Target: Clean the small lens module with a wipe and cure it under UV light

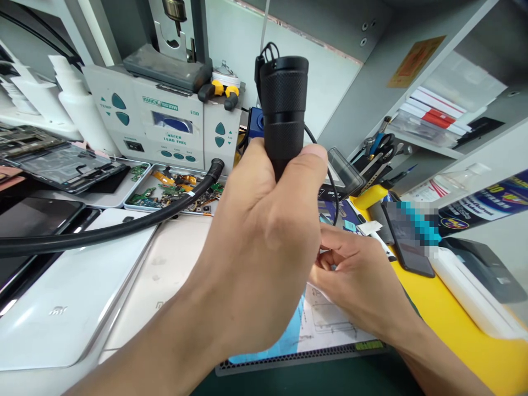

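Head view: knurled black cylinder (pixel 285 99)

A grey shelf unit (pixel 377 77) slants at right, 3 screws (pixel 363 42) in its upper part. Behind the counter (pixel 445 319), yellow at right, stands a pale back panel (pixel 330 82). Bright light falls evenly.

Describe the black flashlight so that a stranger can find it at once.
Start at the grey QUICK hot-air station. To its right, the left hand grips the black flashlight; its straight, knurled barrel sets it apart from the long, curved black hose.
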Action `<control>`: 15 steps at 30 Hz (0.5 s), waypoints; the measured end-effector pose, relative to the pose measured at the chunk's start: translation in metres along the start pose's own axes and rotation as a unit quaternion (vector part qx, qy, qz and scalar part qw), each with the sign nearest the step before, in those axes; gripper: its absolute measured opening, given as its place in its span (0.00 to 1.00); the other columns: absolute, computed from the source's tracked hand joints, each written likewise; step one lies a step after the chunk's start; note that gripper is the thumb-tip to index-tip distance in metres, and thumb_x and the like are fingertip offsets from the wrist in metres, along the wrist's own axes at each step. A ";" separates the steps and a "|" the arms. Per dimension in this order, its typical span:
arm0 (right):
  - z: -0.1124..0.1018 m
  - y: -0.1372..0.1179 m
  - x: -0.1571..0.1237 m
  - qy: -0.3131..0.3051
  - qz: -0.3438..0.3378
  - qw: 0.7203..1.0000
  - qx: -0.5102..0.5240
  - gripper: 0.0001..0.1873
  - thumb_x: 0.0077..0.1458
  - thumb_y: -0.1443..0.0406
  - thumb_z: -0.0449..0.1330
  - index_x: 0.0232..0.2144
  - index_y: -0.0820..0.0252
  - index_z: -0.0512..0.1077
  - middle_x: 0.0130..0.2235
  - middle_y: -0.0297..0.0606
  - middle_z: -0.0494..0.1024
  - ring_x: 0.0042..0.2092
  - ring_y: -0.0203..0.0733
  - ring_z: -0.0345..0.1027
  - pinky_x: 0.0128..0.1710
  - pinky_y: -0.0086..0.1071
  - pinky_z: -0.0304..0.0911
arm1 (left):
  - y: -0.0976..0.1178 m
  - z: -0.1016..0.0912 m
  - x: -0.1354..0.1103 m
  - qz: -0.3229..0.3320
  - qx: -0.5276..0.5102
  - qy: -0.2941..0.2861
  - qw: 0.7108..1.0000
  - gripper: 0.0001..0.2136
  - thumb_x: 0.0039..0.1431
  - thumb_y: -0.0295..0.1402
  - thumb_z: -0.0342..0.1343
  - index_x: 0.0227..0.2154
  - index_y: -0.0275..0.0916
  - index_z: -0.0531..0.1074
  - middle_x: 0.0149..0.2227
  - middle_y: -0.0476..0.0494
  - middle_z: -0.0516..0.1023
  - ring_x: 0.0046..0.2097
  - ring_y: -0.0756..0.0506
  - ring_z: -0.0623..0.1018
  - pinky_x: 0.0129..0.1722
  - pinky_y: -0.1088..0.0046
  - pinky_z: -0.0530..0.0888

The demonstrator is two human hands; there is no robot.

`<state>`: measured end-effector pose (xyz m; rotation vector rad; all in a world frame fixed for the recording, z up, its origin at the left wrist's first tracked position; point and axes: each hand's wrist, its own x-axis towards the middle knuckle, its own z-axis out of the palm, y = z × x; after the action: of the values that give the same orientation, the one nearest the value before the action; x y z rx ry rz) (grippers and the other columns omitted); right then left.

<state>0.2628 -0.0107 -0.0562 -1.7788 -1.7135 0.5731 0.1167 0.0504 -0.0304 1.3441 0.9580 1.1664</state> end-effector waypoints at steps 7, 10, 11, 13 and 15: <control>0.002 -0.003 0.001 0.005 -0.004 1.000 0.008 0.13 0.46 0.75 0.60 0.31 0.55 0.80 0.28 0.26 0.73 0.24 0.29 0.58 0.21 0.24 0.53 | -0.005 -0.001 -0.005 0.072 0.072 -0.028 0.994 0.16 0.68 0.40 0.43 0.26 0.45 0.69 0.34 0.48 0.71 0.34 0.46 0.72 0.24 0.70 0.71; 0.002 -0.001 0.001 0.006 -0.001 1.000 0.009 0.13 0.47 0.75 0.60 0.32 0.55 0.80 0.29 0.27 0.74 0.25 0.29 0.57 0.21 0.24 0.53 | -0.005 0.000 -0.005 0.048 0.062 -0.017 0.997 0.16 0.67 0.44 0.45 0.26 0.45 0.69 0.34 0.49 0.72 0.34 0.46 0.73 0.23 0.71 0.71; 0.001 -0.001 0.001 0.005 -0.002 1.000 0.008 0.13 0.47 0.75 0.60 0.32 0.55 0.80 0.29 0.27 0.73 0.25 0.29 0.57 0.21 0.24 0.52 | -0.005 0.000 -0.004 0.036 0.052 -0.013 0.998 0.17 0.67 0.45 0.46 0.26 0.45 0.69 0.33 0.49 0.72 0.34 0.46 0.72 0.22 0.72 0.71; 0.001 -0.001 0.001 0.005 -0.003 1.000 0.004 0.13 0.47 0.75 0.60 0.32 0.55 0.80 0.28 0.26 0.73 0.25 0.29 0.57 0.21 0.24 0.53 | -0.005 0.000 -0.004 0.032 0.033 -0.014 0.999 0.16 0.67 0.46 0.46 0.26 0.45 0.69 0.32 0.49 0.71 0.33 0.47 0.72 0.21 0.72 0.70; 0.001 -0.001 0.001 0.007 -0.003 1.000 0.003 0.13 0.46 0.75 0.61 0.32 0.55 0.80 0.27 0.26 0.72 0.25 0.29 0.57 0.22 0.24 0.53 | -0.005 -0.001 -0.004 0.045 0.033 -0.025 0.998 0.16 0.67 0.43 0.45 0.27 0.45 0.69 0.32 0.49 0.71 0.33 0.46 0.71 0.21 0.71 0.70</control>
<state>0.2615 -0.0099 -0.0561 -1.7691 -1.7057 0.5625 0.1153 0.0477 -0.0363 1.4755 0.9150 1.1724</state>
